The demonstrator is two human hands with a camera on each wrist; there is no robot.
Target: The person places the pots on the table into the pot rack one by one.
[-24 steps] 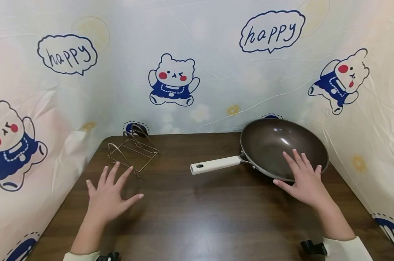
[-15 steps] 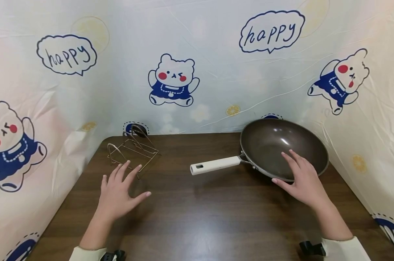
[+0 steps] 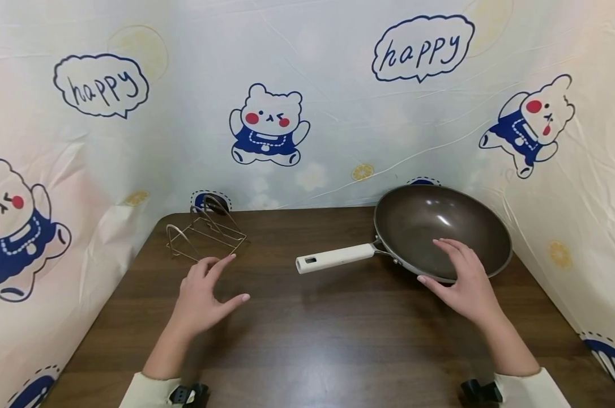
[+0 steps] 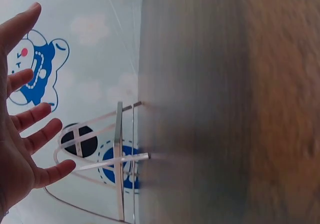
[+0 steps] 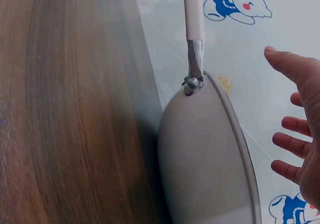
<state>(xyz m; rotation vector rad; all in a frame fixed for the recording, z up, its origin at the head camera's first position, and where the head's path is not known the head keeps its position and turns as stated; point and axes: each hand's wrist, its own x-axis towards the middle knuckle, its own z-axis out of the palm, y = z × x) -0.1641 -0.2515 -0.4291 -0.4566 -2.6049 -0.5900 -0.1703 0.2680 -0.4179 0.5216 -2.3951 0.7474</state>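
Note:
A wok-like frying pan (image 3: 435, 226) with a dark inside and a white handle (image 3: 335, 258) stands at the back right of the table, its handle pointing left. In the right wrist view the pan's grey outer side (image 5: 205, 154) shows. My right hand (image 3: 465, 286) hovers at the pan's near rim, fingers spread and holding nothing. At the back left stands a thin metal wire rack (image 3: 210, 229) with a dark round piece. Just in front of it hangs my left hand (image 3: 200, 297), fingers loosely bent and apart from the rack, which the left wrist view also shows (image 4: 119, 159).
The brown wooden table (image 3: 307, 340) carries both things. A pale cloth (image 3: 338, 130) printed with cartoon bears and "happy" bubbles hangs behind it and along both sides. Dark straps with small devices sit at both wrists, by the white sleeves.
My left hand has moved right and its fingers have bent a little more. My right hand has shifted slightly left, its fingers drawing closer together. Pan and rack stay put.

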